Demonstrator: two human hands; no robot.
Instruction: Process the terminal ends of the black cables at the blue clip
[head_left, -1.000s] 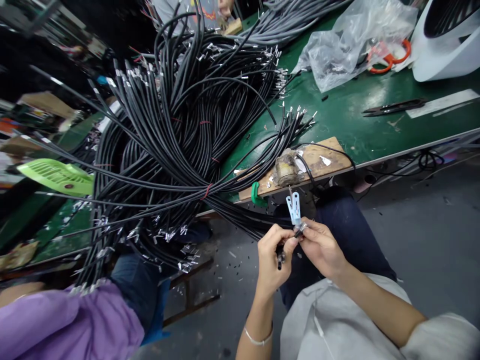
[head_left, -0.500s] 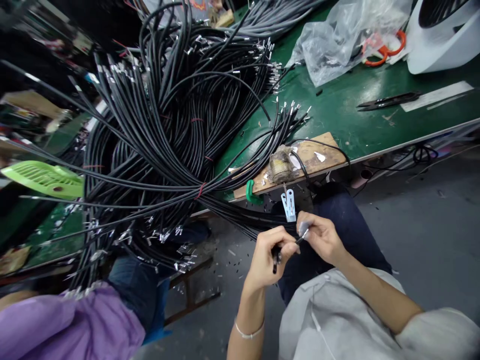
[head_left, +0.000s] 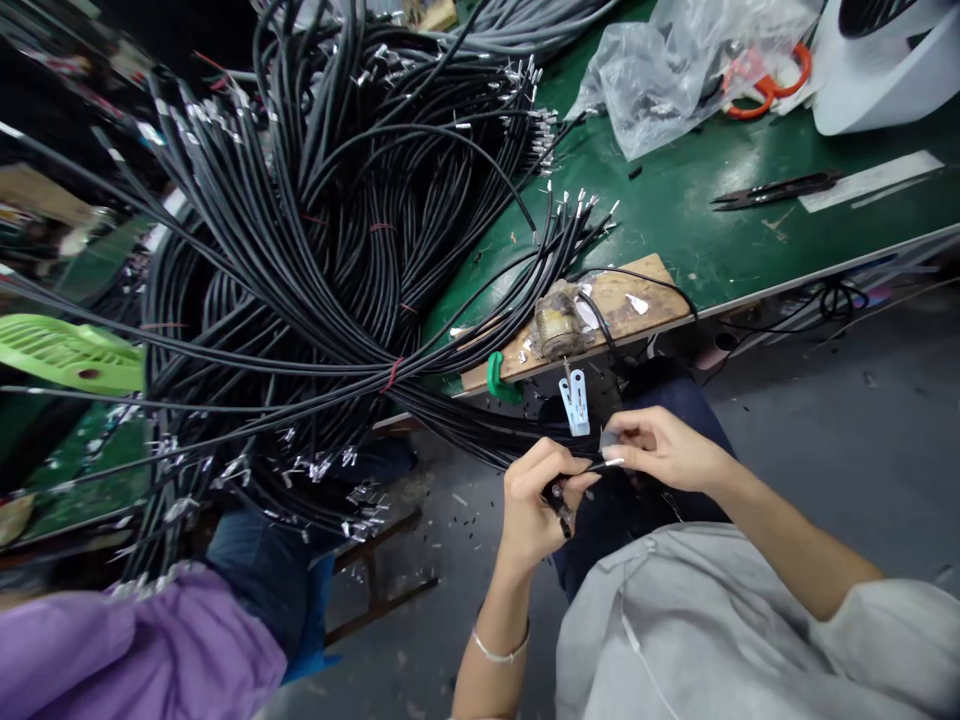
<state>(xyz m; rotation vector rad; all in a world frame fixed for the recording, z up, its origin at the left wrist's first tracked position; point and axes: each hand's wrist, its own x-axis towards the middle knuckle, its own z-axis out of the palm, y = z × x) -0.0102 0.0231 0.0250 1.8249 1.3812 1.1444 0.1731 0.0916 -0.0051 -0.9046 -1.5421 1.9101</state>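
My left hand [head_left: 536, 505] is closed around a black cable [head_left: 594, 467], its pale tip pointing right. Out of the bottom of that fist sticks a short dark piece [head_left: 561, 515]; whether it is part of the cable or a tool, I cannot tell. At the tip, my right hand [head_left: 664, 450] is closed in a pinch, with a grey cover on one finger. Just above hangs a light blue clothespin [head_left: 576, 402], fixed to the shaft of a small grimy motor [head_left: 556, 322]. A bundle of black cables [head_left: 450, 412] with a red tie runs behind my left hand.
The motor sits on a wooden board [head_left: 656, 280] held by a green clamp [head_left: 501, 378] at the table edge. Piled cables [head_left: 360, 220] cover the left. Snips [head_left: 776, 190], orange scissors [head_left: 769, 90] and a plastic bag [head_left: 637, 90] lie right. A person in purple [head_left: 172, 650] sits at left.
My right hand has turned and lowered slightly, now pinching beside the cable's tip, which lies flatter. The left hand keeps its grip. The whole view has shifted a little.
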